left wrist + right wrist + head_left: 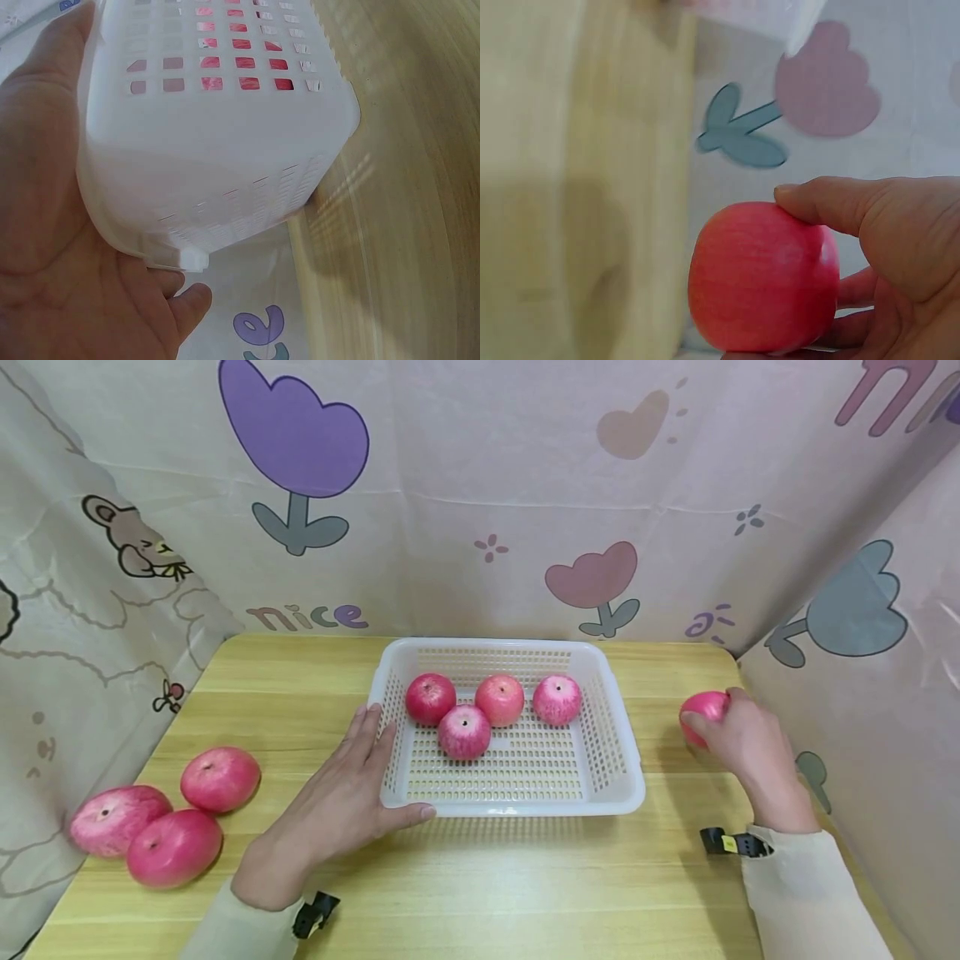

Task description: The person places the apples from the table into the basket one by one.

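A white perforated plastic basket (510, 810) stands mid-table with several pink-red apples (501, 700) inside. Against its near left corner rests my left hand (337, 797), fingers fairly straight along the left rim and the thumb at the front rim. In the left wrist view, the palm (60, 225) lies beside the basket's wall (217, 135). Off to the right, my right hand (746, 743) grips another red apple (703, 714). The right wrist view shows that apple (761, 277) between thumb and fingers, off the table surface; part of the fingers is hidden behind it.
Three more apples (220, 779) lie grouped on the left of the wooden table (525, 893). A patterned cloth (450, 485) hangs behind the table and down both sides. Black straps with small devices (315, 914) sit on both wrists.
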`<state>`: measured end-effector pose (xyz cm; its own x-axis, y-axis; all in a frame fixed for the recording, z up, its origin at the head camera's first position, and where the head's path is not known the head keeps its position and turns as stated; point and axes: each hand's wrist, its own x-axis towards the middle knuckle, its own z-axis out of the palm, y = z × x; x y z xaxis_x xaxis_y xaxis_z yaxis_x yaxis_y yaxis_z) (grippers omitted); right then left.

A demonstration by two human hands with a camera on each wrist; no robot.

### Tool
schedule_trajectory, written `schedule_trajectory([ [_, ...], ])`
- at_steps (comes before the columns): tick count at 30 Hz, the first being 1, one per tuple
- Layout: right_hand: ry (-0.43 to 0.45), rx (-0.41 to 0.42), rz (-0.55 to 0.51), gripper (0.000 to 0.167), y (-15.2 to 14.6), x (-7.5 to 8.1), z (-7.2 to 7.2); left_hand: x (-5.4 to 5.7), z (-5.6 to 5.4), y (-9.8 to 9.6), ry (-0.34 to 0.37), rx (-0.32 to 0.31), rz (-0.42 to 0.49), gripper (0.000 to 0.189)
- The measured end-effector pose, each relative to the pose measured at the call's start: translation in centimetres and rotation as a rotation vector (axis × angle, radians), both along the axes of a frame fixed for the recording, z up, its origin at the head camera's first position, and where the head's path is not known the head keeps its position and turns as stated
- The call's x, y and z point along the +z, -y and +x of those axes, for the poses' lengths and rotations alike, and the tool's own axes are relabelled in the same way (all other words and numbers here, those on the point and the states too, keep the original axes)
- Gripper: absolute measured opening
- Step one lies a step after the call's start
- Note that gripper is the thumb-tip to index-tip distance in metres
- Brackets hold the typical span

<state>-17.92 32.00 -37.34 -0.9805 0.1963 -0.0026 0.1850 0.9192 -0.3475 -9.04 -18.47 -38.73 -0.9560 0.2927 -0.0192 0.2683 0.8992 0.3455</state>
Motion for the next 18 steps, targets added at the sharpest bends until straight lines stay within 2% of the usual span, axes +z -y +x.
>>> schedule_trajectory([
  [3, -0.059, 0.029, -0.018, 0.079, 1.5, 1.5, -0.1, 0.0, 0.0, 0.0, -0.002, -0.002, -0.001, 0.134],
  [10, -0.128, 0.138, -0.023, 0.082, 6.3, 5.4, -0.3, -0.1, 0.0, 0.1, 0.0, 0.002, 0.0, 0.135],
  [14, -0.122, 0.243, -0.028, 0.082, 9.3, 6.5, -0.4, -0.1, 0.0, 0.1, -0.002, 0.001, 0.0, 0.135],
  [18, -0.078, 0.332, -0.064, 0.084, 11.8, 6.6, -0.4, -0.2, 0.0, 0.0, -0.007, -0.001, -0.001, 0.135],
])
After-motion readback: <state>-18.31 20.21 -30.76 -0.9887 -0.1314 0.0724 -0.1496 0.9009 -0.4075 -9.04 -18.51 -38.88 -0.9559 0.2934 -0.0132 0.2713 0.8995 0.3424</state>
